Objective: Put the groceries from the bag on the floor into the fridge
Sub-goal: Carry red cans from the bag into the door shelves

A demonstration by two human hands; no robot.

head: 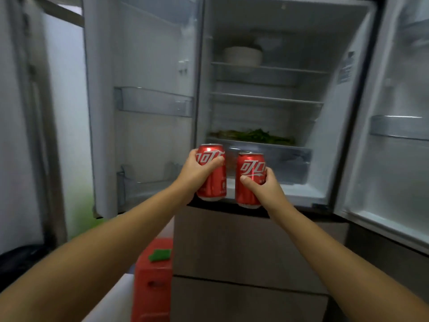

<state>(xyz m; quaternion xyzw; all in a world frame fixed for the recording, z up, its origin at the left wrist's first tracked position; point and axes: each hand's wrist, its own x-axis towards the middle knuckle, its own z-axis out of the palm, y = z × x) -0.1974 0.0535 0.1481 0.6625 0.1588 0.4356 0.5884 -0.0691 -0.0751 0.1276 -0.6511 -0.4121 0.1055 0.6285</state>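
Both arms reach forward toward the open fridge (pixel 287 24). The left hand (pixel 197 170) wraps around a red cola can (pixel 212 180), fingers curled across its printed front, thumb behind. The right hand (pixel 264 184) grips a second red cola can (pixel 247 182), thumb pressed on the front and fingers round its right side. Both cans stand upright, just beside each other with a narrow gap between, held in front of the fridge's lower front edge.

Below the cans, the fridge's brown drawer fronts (pixel 243 247) are closed. Left of them, low down, sits a red box (pixel 153 282) with a small green item (pixel 160 254) on top.

Both fridge doors stand wide open, leaving the compartment mouth free. The left door's clear bins (pixel 153 102) hold nothing visible. Behind the cans, the fridge's clear crisper drawer (pixel 285 159) sits under a shelf bearing leafy greens (pixel 255 135). Two bare glass shelves lie above. On the top shelf, a pale bowl (pixel 242 55) rests at the left.
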